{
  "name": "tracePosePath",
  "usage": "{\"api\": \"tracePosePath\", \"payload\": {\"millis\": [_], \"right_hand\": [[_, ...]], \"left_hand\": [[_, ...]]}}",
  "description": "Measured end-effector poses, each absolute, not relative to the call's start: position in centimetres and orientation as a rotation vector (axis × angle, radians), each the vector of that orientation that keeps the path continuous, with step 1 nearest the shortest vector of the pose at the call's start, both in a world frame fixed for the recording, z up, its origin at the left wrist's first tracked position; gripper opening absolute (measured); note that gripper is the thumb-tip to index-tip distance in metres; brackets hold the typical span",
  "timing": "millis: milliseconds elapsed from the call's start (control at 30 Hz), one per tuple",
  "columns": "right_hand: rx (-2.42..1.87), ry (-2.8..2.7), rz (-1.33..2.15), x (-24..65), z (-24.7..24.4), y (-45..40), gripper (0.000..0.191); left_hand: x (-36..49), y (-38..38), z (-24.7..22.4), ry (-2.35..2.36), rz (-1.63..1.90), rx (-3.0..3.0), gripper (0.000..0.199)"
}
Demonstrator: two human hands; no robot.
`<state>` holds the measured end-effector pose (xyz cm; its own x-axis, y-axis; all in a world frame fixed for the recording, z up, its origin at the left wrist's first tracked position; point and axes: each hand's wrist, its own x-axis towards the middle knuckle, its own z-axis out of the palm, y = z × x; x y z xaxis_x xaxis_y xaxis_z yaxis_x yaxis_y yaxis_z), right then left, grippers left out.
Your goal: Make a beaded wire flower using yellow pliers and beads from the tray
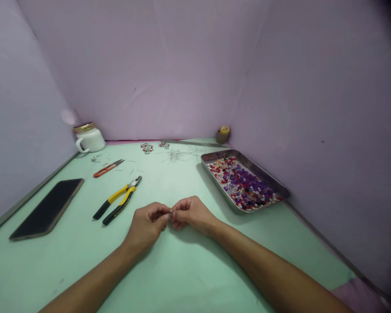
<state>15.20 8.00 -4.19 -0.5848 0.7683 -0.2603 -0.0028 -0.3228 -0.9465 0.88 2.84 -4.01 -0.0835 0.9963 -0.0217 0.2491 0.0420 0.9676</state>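
Just above the pale green tabletop, my left hand and my right hand meet with pinched fingertips. Between them shows a tiny gold-coloured piece, perhaps a bead; its exact kind is too small to make out. The fingers of both hands close on it from either side and hide most of it. Left of my left hand lie pliers with yellow and black handles, jaws pointing away. To the right of my right hand stands a metal tray holding purple, red, white and black beads.
Orange thread snips and a dark phone lie at the left. A white lidded mug stands at the back left. Beaded pieces, loose wires and a small yellow-topped object are along the back, by the walls.
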Motion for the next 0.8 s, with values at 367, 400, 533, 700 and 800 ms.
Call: {"api": "tracePosePath", "payload": {"millis": [367, 400, 533, 700, 800], "right_hand": [[-0.939, -1.439, 1.939, 15.22, -4.57, 7.87, 0.013], [-0.943, -1.436, 1.941, 15.22, -4.51, 7.85, 0.014], [-0.979, -1.438, 1.923, 15.19, -4.23, 7.74, 0.013], [-1.007, -1.472, 1.882, 15.1, -4.39, 7.72, 0.011], [-1.017, -1.504, 1.859, 15.11, -4.58, 7.72, 0.011]], "left_hand": [[0.9, 2.99, -3.87, 1.442, 1.109, 1.272, 0.007], [0.91, 2.97, -3.86, 1.44, 1.109, 1.271, 0.007], [0.97, 2.91, -3.77, 1.437, 1.109, 1.274, 0.006], [0.98, 2.89, -3.56, 1.43, 1.101, 1.265, 0.007], [0.93, 2.88, -3.39, 1.411, 1.088, 1.247, 0.008]]}}
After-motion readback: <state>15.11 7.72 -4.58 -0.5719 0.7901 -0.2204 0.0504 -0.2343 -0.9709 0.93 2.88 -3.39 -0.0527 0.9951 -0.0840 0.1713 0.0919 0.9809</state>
